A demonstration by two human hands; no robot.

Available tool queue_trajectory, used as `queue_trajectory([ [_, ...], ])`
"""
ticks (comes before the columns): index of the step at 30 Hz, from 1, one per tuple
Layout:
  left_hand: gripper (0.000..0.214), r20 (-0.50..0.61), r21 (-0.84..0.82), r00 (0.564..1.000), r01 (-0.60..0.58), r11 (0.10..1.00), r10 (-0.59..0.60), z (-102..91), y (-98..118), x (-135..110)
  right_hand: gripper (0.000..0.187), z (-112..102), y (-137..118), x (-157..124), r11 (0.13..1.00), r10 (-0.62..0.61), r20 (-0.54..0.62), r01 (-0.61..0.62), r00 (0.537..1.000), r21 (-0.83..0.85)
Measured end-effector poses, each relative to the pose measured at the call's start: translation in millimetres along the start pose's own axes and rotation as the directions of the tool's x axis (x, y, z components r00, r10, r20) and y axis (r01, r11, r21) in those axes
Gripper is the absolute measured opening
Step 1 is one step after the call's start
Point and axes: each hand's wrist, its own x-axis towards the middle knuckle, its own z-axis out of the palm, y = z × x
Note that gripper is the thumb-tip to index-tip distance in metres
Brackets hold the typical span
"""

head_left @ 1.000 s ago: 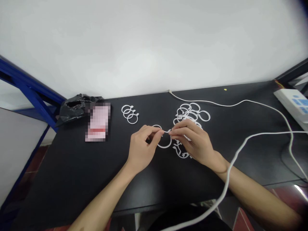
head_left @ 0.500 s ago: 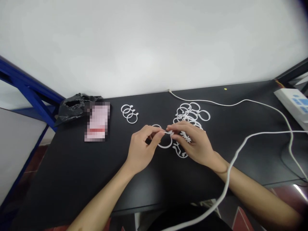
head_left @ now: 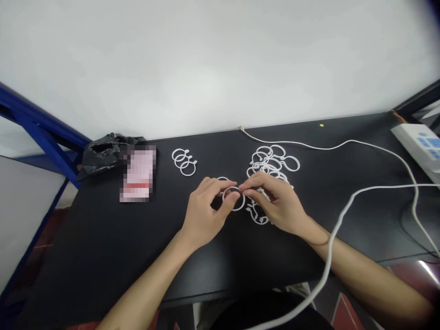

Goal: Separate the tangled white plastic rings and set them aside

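Above the middle of the black table, my left hand pinches a thin white plastic ring between thumb and forefinger. My right hand closes its thumb and fingertips at the same ring's upper right edge, hiding that part. Behind my left fingers, part of another white ring shows, mostly covered. Under and beyond my right hand lies a tangled pile of white rings with small clip-like tabs. To the far left, three overlapping rings with small tabs lie in a slanting row.
A blurred pink-and-white item lies at the left by a black plastic bag. A white cable crosses in front of my right forearm; a thinner cord runs along the back. A white box stands at the right edge.
The ring between my hands has turned so that its full circle shows more openly, and its tab end is now hidden by my right fingertips. Both hands stay nearly in place.
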Motion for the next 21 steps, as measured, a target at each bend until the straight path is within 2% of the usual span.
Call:
queue_trajectory([
  [4, 0.043, -0.015, 0.157, 0.985, -0.169, 0.973, 0.173, 4.4, -3, -3, 0.008, -1, 0, 0, 0.996, -0.04, -0.007, 0.039, 0.999, -0.076],
  [9, 0.037, 0.0, 0.238, 0.978, -0.202, 0.95, 0.208, 8.2, -5, -5, 0.01, 0, 0, 0, 0.994, -0.059, -0.016, 0.057, 0.998, -0.095],
  [12, 0.033, -0.015, 0.253, 0.982, -0.178, 0.951, 0.188, 7.4, -7, -3, 0.011, 3, 3, 0, 0.986, -0.072, -0.044, 0.065, 0.996, -0.151],
  [15, 0.031, -0.057, 0.318, 0.985, -0.136, 0.938, 0.162, 2.2, -14, 1, 0.028, 6, 7, -1, 0.946, -0.105, -0.039, 0.087, 0.994, -0.313],
  [18, 0.031, -0.119, 0.44, 0.988, -0.033, 0.897, 0.095, -7.8, -27, 8, 0.031, 10, 9, -1, 0.868, -0.137, 0.043, 0.141, 0.99, -0.477],
  [21, 0.033, -0.146, 0.585, 0.989, 0.081, 0.807, 0.006, -19.2, -42, 14, 0.032, 15, 8, 0, 0.782, -0.114, 0.144, 0.178, 0.983, -0.597],
])
